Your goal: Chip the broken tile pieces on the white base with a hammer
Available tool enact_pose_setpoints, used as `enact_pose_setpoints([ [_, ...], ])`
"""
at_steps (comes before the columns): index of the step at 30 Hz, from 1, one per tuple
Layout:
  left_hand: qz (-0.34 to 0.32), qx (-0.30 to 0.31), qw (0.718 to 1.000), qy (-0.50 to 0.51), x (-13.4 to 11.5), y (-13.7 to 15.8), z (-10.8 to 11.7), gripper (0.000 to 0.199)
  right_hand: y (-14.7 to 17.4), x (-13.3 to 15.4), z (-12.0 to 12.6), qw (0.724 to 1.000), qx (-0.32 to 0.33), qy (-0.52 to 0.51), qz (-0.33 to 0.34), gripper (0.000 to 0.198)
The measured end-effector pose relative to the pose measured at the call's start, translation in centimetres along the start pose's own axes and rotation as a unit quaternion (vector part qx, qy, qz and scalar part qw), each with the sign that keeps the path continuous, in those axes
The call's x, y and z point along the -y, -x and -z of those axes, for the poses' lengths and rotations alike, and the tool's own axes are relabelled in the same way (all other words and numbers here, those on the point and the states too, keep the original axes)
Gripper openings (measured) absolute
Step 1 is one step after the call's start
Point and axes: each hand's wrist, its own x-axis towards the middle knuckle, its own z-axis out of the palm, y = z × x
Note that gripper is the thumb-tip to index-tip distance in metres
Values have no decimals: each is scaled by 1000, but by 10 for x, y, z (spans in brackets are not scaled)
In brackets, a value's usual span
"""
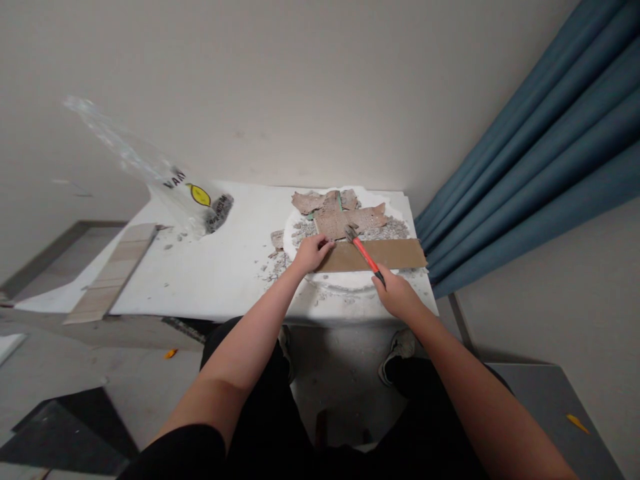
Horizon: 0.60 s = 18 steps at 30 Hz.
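Beside a pale wall, a white tabletop is bearing a round slab, over which the right hand is gripping a red-handled tool, its head reaching past the far edge of a brown strip. At that strip's left end the left hand is curling its fingers; whether they are pinching anything, I cannot tell. Brown textured pieces are lying just beyond, and a clear bag is standing well to the left.

From the round white board, the tabletop lies open toward nine, until a plastic bag nearer ten. The wall blocks twelve, the blue curtain two; six opens between left forearm and right forearm.
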Motion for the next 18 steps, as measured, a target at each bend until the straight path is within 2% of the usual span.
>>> enact_pose_setpoints([
  [10,-8,2,1000,-23,4,-1,-2,28,2,2,1,1000,2,-3,-3,37],
  [18,-61,-18,997,-43,9,7,-15,23,6,9,11,998,-28,-58,22,39],
])
